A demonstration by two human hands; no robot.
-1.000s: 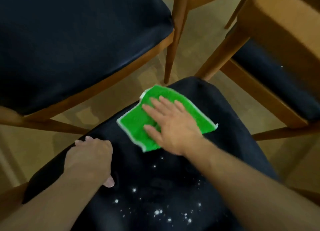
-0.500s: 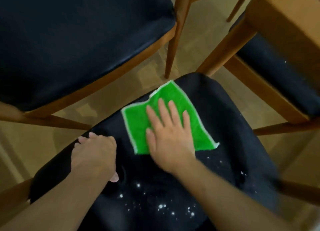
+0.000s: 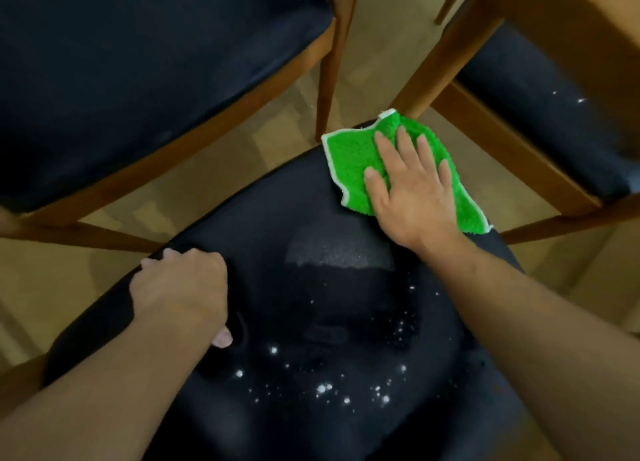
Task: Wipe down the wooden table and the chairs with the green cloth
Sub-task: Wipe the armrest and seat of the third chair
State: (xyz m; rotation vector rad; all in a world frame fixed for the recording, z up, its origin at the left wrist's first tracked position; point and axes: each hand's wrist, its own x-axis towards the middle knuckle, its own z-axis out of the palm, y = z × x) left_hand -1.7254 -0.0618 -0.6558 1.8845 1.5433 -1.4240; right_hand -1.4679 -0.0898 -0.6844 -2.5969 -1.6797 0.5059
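Nearest, lower centre of frame: white specks [image 3: 322, 388] lie scattered over the dark seat cushion [image 3: 311, 322] of the chair I am working on. These are not yet wiped. Just above them a pale, grainy smear [image 3: 339, 253] sits mid-cushion.

Left hand [image 3: 180, 287], centre left: fingers curled down over the cushion's left edge, thumb tip resting on the top face. It grips the seat and holds nothing else. I judge it is steadying the chair.

Right hand [image 3: 408, 187], upper right of centre: palm down, fingers spread and laid flat, pressing the green cloth [image 3: 349, 163] onto the far corner of the cushion. No pinch; the cloth is trapped under palm and fingers only. The cloth's far tip nearly meets a wooden leg [image 3: 436, 69] of the neighbouring furniture.

How I would do this step well: keep the palm flat and weighted, draw the cloth toward me in overlapping strokes, gather the specks into one heap instead of scattering them to the floor.

Farther, upper left and right edge: two more dark-seated chairs [image 3: 138, 62], still to do in my estimate.
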